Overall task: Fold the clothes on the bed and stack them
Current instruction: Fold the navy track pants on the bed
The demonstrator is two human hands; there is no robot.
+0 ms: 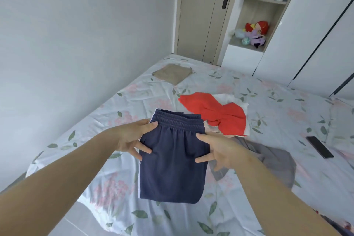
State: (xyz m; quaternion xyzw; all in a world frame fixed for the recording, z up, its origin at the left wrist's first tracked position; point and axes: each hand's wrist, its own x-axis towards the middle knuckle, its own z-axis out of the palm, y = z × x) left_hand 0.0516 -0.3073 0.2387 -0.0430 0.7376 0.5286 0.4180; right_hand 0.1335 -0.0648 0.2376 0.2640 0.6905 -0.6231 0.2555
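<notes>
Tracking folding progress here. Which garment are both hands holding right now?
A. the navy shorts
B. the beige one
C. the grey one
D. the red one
A: the left hand and right hand each pinch a side of the navy shorts, while the red garment, beige garment and grey garment lie on the bed.

Home bedroom: floral-sheeted bed [268, 105] fills lower frame; white wardrobe [306, 34] upper right, shelf niche holding plush toys [255, 32]; door [203, 13] top centre.

Navy shorts [172, 161], red garment [214, 110], floral bedsheet [268, 105]
</notes>
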